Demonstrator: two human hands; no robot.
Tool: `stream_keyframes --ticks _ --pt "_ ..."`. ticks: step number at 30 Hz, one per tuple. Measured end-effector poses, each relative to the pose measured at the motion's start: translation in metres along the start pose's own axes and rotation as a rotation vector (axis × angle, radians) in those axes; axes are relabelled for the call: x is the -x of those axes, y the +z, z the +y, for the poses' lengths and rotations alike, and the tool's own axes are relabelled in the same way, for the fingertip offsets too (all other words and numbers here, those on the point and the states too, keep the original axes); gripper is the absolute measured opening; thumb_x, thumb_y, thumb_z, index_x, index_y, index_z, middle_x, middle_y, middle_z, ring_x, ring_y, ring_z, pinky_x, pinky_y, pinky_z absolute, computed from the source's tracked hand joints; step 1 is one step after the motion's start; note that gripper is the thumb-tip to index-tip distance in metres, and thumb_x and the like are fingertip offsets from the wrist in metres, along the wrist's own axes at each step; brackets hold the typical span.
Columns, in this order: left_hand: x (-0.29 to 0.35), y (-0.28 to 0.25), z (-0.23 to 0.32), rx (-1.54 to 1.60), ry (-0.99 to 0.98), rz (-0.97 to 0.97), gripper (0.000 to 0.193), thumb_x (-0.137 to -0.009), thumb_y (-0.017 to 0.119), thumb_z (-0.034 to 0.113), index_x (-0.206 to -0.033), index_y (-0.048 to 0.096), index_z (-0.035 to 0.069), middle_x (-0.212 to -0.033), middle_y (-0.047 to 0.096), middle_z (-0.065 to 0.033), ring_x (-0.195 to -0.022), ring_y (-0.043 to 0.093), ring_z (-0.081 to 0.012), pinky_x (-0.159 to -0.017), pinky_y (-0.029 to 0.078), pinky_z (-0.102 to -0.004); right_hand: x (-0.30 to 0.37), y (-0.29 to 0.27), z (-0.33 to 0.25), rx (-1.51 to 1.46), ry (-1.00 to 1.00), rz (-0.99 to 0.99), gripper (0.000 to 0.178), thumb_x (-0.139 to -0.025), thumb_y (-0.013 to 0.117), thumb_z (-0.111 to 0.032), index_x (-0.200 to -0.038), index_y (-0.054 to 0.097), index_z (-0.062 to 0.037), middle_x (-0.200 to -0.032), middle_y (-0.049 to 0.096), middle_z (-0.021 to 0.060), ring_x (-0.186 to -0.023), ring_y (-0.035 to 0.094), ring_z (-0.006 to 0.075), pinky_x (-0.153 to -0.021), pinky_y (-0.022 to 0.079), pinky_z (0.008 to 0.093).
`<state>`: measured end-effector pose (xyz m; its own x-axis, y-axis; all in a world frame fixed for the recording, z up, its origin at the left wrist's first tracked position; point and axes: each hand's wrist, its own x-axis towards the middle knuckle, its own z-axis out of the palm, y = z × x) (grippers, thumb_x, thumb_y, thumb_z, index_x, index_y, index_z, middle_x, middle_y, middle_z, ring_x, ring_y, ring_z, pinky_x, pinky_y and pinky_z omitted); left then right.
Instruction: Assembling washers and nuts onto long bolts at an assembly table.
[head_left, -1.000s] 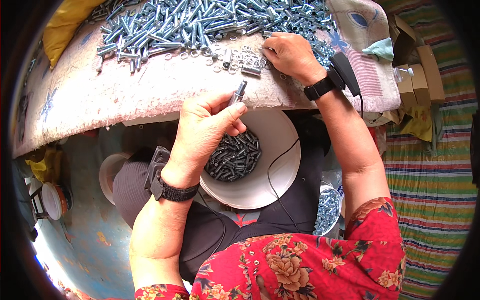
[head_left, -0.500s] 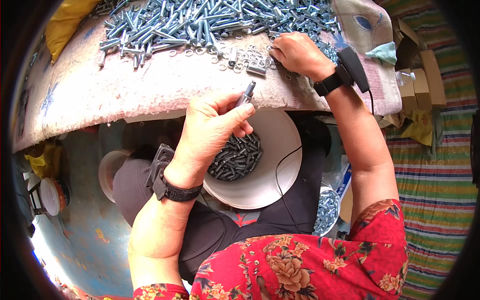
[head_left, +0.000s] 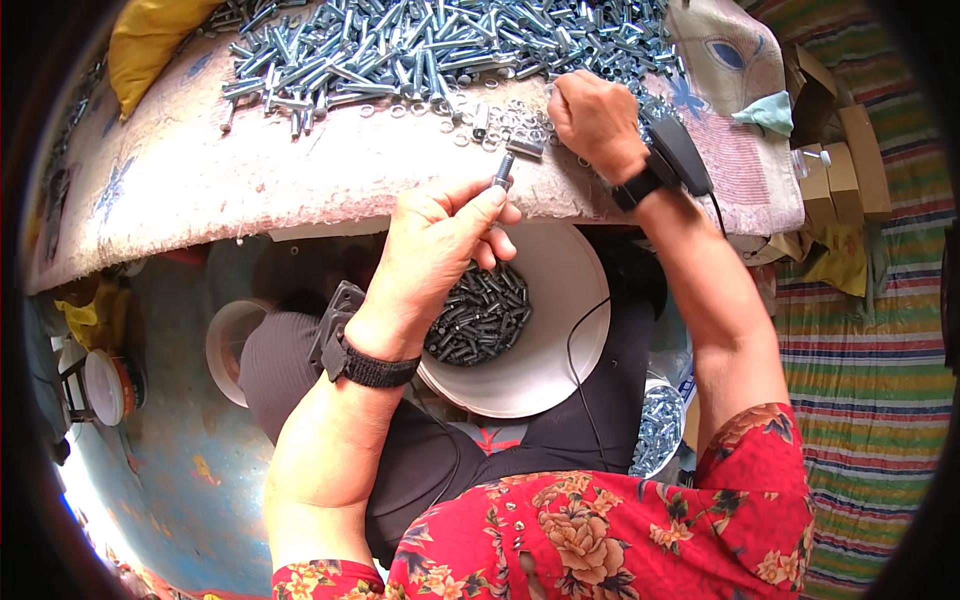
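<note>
My left hand [head_left: 435, 235] is closed round a bolt [head_left: 504, 170], its threaded end pointing up past the thumb and index finger. Beyond it, my right hand [head_left: 600, 125] rests at the edge of the loose rings with its fingers pinched. Whatever lies between those fingertips is hidden. Small ring washers [head_left: 461, 140] are scattered beside it, along with a metal sleeve [head_left: 525, 148]. A large heap of silvery bolts [head_left: 400, 55] spreads behind. Under my left hand, a white bucket [head_left: 565, 340] holds many dark threaded pieces [head_left: 480, 325].
A pale patterned cloth [head_left: 180, 210] covers the work surface, with a yellow bag [head_left: 150, 50] at far left. Beside my right thigh stands a white container [head_left: 676, 445] of small metal parts. A black cable [head_left: 571, 370] crosses the bucket. Cardboard boxes [head_left: 865, 165] stand at right.
My left hand with the bolt has shifted slightly right and up in the picture. My right hand has turned a little, its fingers still at the rings. The whole view has also shifted slightly.
</note>
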<state>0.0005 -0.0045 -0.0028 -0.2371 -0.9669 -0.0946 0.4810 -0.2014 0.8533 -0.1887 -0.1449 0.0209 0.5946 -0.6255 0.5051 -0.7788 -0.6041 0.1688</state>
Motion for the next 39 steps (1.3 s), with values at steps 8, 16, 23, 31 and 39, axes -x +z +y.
stream_keyframes --ticks 8,16,23,31,39 --pt "-0.002 0.008 -0.001 0.051 0.060 -0.028 0.021 -0.090 0.055 0.013 -0.106 0.062 0.003 -0.080 0.063 -0.0026 -0.054 0.054 -0.0047 -0.045 0.040 -0.0152 0.030 -0.042 -0.066 -0.495 -0.079 0.190 0.004 -0.075 0.057 0.000 -0.079 0.058 0.0003 -0.065 0.054 0.0126 -0.054 0.055 0.0283 -0.049 0.045 0.0342" --pt "-0.002 0.012 -0.011 0.017 0.003 -0.016 0.022 -0.090 0.057 0.014 -0.109 0.062 0.005 -0.080 0.062 0.0002 -0.056 0.053 -0.0037 -0.045 0.037 -0.0151 0.052 -0.051 -0.077 -0.459 -0.003 0.212 0.022 -0.077 0.059 -0.005 -0.098 0.060 0.0009 -0.076 0.057 0.0137 -0.063 0.057 0.0301 -0.055 0.046 0.0369" --pt "-0.002 0.029 -0.017 -0.352 0.120 -0.008 0.018 -0.088 0.057 0.010 -0.102 0.064 0.001 -0.074 0.062 -0.0009 -0.056 0.054 -0.0047 -0.050 0.044 -0.0190 0.080 -0.066 -0.079 -1.107 0.581 0.072 0.014 -0.088 0.058 -0.009 -0.081 0.064 0.0015 -0.070 0.062 0.0054 -0.065 0.056 0.0096 -0.058 0.045 0.0242" --pt "0.000 0.033 -0.024 -0.435 0.039 -0.024 0.016 -0.089 0.057 0.013 -0.097 0.062 0.000 -0.074 0.063 -0.0011 -0.056 0.055 -0.0051 -0.052 0.044 -0.0193 0.087 -0.070 -0.037 -0.976 0.424 -0.107 0.013 -0.079 0.066 -0.007 -0.091 0.067 -0.0025 -0.080 0.064 0.0052 -0.073 0.060 0.0137 -0.063 0.046 0.0248" --pt "-0.002 0.031 -0.023 -0.248 -0.029 -0.032 0.017 -0.089 0.057 0.015 -0.097 0.061 0.000 -0.077 0.063 -0.0008 -0.056 0.053 -0.0036 -0.052 0.043 -0.0170 0.062 -0.027 0.021 -0.166 -0.069 -0.082 0.017 -0.074 0.060 -0.005 -0.090 0.066 -0.0063 -0.087 0.058 0.0064 -0.087 0.053 0.0256 -0.076 0.044 0.0359"
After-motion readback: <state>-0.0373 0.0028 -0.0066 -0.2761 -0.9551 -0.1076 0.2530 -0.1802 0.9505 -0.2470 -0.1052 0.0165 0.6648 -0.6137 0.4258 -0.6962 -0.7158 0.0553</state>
